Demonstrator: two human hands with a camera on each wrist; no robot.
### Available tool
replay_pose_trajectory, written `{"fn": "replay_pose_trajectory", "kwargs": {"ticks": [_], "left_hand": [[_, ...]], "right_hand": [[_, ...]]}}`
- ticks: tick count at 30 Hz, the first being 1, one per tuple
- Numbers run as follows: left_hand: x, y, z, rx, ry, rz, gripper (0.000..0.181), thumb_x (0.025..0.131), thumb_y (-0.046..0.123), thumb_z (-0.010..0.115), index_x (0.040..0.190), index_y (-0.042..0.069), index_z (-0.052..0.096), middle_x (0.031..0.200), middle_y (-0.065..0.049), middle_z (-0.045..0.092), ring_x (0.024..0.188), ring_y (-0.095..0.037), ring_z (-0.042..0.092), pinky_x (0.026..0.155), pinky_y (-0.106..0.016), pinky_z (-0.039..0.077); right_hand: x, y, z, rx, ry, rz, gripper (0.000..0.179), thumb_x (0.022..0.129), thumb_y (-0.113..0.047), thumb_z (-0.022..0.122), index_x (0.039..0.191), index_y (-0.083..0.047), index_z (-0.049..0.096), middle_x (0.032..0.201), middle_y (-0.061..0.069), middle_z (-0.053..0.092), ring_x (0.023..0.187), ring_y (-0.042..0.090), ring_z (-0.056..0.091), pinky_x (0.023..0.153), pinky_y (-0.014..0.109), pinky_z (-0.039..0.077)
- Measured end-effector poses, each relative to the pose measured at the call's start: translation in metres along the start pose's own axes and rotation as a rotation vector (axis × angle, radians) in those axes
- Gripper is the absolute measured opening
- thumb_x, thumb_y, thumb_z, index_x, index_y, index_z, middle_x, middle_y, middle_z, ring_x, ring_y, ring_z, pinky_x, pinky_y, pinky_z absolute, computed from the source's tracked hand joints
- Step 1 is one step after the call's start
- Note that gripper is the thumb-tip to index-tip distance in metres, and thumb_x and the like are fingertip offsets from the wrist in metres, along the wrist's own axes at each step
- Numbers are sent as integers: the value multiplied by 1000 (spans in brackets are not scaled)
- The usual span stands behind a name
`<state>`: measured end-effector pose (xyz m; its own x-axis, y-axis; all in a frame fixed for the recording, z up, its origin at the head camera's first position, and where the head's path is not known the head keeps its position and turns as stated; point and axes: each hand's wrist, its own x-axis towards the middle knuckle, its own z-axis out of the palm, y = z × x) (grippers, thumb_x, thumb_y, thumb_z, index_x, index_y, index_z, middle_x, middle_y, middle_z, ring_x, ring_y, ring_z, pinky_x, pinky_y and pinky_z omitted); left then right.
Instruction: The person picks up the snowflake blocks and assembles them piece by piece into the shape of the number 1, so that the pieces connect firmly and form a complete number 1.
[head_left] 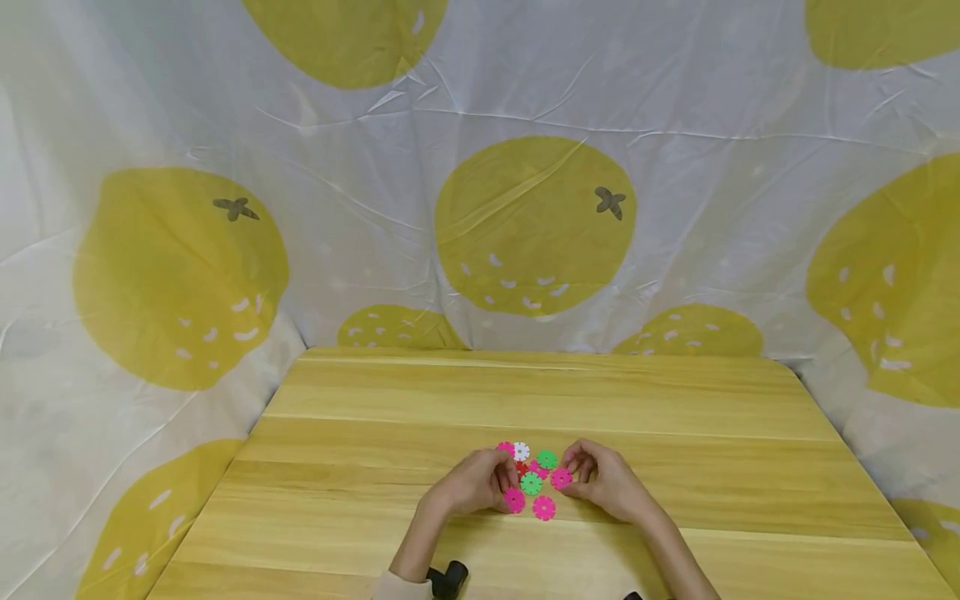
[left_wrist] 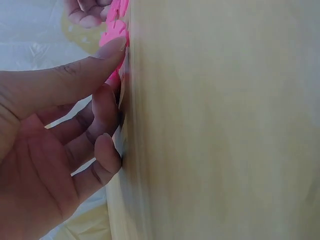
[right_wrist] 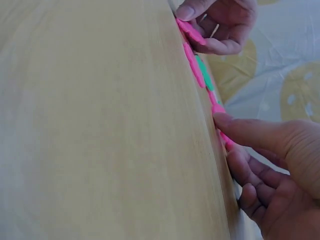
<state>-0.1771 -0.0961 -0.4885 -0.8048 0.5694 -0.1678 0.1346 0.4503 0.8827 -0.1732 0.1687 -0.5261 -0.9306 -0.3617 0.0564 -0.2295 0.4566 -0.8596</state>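
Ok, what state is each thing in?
Left hand: pinching a pink disc
Right hand: pinching another pink disc
Front pink disc: flat, unheld
Front green disc: lying unheld
Back green disc: lying unheld
White disc: lying unheld
Red disc: partly hidden
Back pink disc: partly hidden
Middle pink disc: partly hidden

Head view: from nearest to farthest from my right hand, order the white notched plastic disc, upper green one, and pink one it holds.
1. Pink notched plastic disc, pinched in the right hand.
2. Upper green notched plastic disc, left of the pink.
3. White notched plastic disc, farther left.
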Motion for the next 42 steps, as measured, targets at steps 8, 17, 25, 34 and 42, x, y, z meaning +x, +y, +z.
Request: {"fn": "replay_pose_trajectory", "kwargs": {"ticks": [8,17,25,34,42], "left_hand": [[1,-3,-3,32,2,43,13,86,-14,72,90,-2,69,80,-13,64,71,-11,54,64,-18,46],[3,-5,-7,-22,70,87,14,93,-11,65,97,-1,74,85,-13,66,71,-15,65,60,-20,51],[3,-2,-8,-182,135,53,15,97,-4,66,110,-3,71,94,-15,66,77,-34,71,62,-30,58],[6,1,-8,-155,255,86,15,91,-1,76,106,0,76,94,-16,75,79,-20,69,70,-42,62],[8,4,-3,-112,370,115,9,88,6,81,97,6,84,97,-13,81,80,-14,71,66,-29,60]], "right_hand": [[1,3,-1,-6,-16,-87,25,85,-7,85,106,-5,73,91,6,68,75,4,55,66,21,51],[1,-1,0,35,-39,9,15,94,-9,75,103,-3,64,86,4,64,73,6,57,65,20,50],[3,1,-2,138,0,-15,23,95,-5,73,116,2,72,91,14,75,74,10,69,66,23,58],[4,-12,-1,419,8,40,33,95,-5,74,122,12,66,103,29,73,86,26,79,79,39,64],[3,-26,5,508,70,46,39,95,-6,74,126,15,65,107,29,74,85,25,79,82,45,62]]}}
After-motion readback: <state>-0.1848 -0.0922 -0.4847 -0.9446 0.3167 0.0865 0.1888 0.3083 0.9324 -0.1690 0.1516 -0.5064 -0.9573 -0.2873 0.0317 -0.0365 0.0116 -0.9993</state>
